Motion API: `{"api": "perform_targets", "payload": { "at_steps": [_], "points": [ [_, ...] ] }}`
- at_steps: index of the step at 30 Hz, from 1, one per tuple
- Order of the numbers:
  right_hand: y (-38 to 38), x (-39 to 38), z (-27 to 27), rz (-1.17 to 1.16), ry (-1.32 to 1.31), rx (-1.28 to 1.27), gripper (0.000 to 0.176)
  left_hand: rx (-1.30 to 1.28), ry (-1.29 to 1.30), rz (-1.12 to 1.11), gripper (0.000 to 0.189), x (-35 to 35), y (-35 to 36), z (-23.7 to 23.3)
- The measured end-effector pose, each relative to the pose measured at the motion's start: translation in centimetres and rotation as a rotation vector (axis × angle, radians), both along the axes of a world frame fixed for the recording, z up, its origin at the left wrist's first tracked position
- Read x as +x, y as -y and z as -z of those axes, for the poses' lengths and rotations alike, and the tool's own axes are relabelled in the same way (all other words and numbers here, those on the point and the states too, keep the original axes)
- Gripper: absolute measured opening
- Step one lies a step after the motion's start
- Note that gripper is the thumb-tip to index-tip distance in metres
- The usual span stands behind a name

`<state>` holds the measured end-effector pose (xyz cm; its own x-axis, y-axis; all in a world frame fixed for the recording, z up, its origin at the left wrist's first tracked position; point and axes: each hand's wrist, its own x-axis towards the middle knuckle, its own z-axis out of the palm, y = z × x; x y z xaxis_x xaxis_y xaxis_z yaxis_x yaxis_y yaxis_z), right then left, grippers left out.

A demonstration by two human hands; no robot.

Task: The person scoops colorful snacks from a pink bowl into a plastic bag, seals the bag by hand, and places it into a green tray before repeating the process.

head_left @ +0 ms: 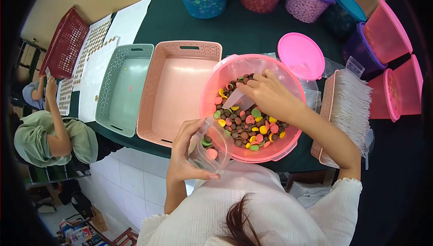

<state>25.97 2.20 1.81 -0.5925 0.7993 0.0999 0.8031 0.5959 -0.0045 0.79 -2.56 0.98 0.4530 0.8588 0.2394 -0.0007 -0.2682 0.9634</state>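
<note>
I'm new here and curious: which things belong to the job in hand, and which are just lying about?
In the job:
- pouch, in left hand
- scoop, in right hand
- pink tub
- pieces

Seemingly just lying about:
- pink lid
- green basket
- peach basket

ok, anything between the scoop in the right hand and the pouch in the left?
Yes, the left rim of the pink tub: the scoop sits inside among colored pieces, the pouch overlaps the rim in view, height over it unclear. Above the rim, nothing visible blocks.
</note>
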Motion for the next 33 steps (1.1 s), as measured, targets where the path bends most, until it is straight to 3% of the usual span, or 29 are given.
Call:
{"api": "perform_targets", "payload": {
  "at_steps": [3,5,9,11,15,17,19,21,22,26,31,33],
  "points": [
    [0.0,0.2,-0.3,-0.01,-0.075,-0.027,0.033,0.013,-0.008,0.008,0.101,0.0,-0.1,-0.1],
    [-0.2,0.4,-1.9,0.044,-0.012,-0.374,0.035,0.02,-0.01,0.013,0.101,0.0,-0.1,-0.1],
    [0.6,0.0,-0.8,0.02,-0.065,-0.227,0.036,0.032,-0.016,0.022,0.101,0.1,-0.2,-0.1],
    [0.5,0.3,-1.9,0.032,0.019,-0.444,0.039,0.032,-0.021,0.022,0.101,0.0,-0.2,-0.1],
    [1.0,-0.2,-1.4,0.033,-0.038,-0.462,0.043,0.033,-0.029,0.024,0.101,0.1,-0.2,-0.2],
    [1.6,-0.7,0.0,-0.043,-0.127,-0.105,0.031,0.037,-0.032,0.024,0.1,0.1,-0.2,-0.1],
    [1.5,0.1,-0.5,-0.06,-0.152,-0.151,0.03,0.032,-0.024,0.022,0.1,0.1,-0.2,-0.1],
    [1.1,0.9,-1.0,-0.017,-0.016,-0.413,0.037,0.037,-0.034,0.026,0.101,0.0,-0.2,-0.2],
    [0.9,0.8,-1.4,0.005,-0.004,-0.484,0.031,0.044,-0.04,0.032,0.101,0.0,-0.2,-0.2],
    [1.9,-0.1,0.0,-0.003,-0.098,-0.254,0.025,0.022,-0.029,0.028,0.1,0.1,-0.1,-0.2],
    [1.7,0.5,-2.0,0.015,0.033,-0.535,0.028,0.03,-0.036,0.027,0.1,0.1,0.0,-0.3],
    [2.3,-0.1,-1.0,-0.033,-0.044,-0.511,0.028,0.027,-0.037,0.022,0.1,0.2,0.0,-0.3]
  ]
}}
